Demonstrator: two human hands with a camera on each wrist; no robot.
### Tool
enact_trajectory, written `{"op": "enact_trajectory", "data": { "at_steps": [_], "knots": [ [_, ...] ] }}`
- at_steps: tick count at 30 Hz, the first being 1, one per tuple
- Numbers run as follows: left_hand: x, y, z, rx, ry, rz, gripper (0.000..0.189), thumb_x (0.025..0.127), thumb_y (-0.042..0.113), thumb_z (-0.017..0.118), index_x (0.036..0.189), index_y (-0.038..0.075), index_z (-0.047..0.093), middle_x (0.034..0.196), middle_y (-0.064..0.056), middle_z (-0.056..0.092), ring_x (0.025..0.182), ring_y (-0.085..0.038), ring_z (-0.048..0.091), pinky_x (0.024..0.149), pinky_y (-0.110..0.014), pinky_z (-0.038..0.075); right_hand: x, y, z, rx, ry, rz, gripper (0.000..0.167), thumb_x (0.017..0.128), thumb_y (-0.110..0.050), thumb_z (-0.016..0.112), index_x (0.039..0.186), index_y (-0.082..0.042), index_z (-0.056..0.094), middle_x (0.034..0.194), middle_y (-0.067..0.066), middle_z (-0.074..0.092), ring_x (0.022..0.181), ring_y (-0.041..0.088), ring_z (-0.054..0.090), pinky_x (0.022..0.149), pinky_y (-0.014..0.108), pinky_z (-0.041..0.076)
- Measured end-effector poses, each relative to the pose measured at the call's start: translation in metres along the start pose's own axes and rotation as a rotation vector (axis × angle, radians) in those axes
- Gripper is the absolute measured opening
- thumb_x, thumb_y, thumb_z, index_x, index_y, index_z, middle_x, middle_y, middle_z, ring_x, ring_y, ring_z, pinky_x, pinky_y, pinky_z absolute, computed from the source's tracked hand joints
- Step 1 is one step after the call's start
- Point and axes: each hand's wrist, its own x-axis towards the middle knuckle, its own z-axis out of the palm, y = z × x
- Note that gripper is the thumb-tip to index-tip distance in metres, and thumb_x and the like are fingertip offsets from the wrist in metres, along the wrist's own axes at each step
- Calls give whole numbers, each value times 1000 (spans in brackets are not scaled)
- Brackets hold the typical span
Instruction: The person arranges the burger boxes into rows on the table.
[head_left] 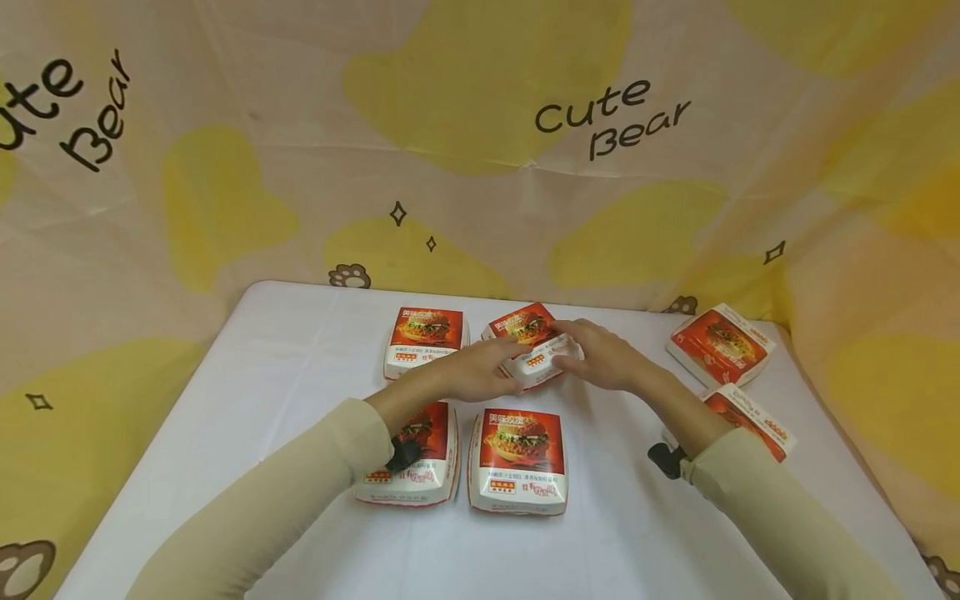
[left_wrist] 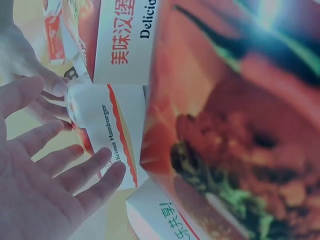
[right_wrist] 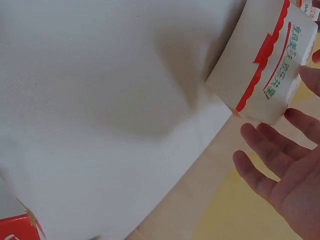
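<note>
A red and white hamburger box sits turned at an angle in the back row, between the two hands. My right hand holds its right corner, thumb in front and fingers behind; the right wrist view shows the thumb and a finger at the corner of this box. From the left, my left hand reaches to the box's near left side. Its fingers are spread and nearly straight beside the box, and whether they touch it I cannot tell.
Similar boxes stand at back left, front left, partly under the left forearm, and front middle. Two more, a far one and a nearer one, lie at right. A patterned cloth hangs behind the white table.
</note>
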Motion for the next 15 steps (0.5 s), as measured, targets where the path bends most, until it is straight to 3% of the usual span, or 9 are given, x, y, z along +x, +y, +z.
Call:
{"op": "enact_trajectory", "data": {
  "at_steps": [8,15],
  "knots": [
    [-2,-2,-2,18,3,-27,63,98,28,60,154,9,38,161,-21,24,149,-36,20,118,-53,23,-1,1,0,-24,16,4,67,96,-31,66,151,-5,39,146,25,47,118,39,59,91,56,52],
    [-3,-1,-3,11,12,-62,65,97,30,61,155,13,36,161,-21,24,150,-36,18,117,-57,22,-1,1,1,-6,11,-5,63,95,-32,67,147,-3,45,132,18,60,113,35,60,89,49,54]
  ]
}}
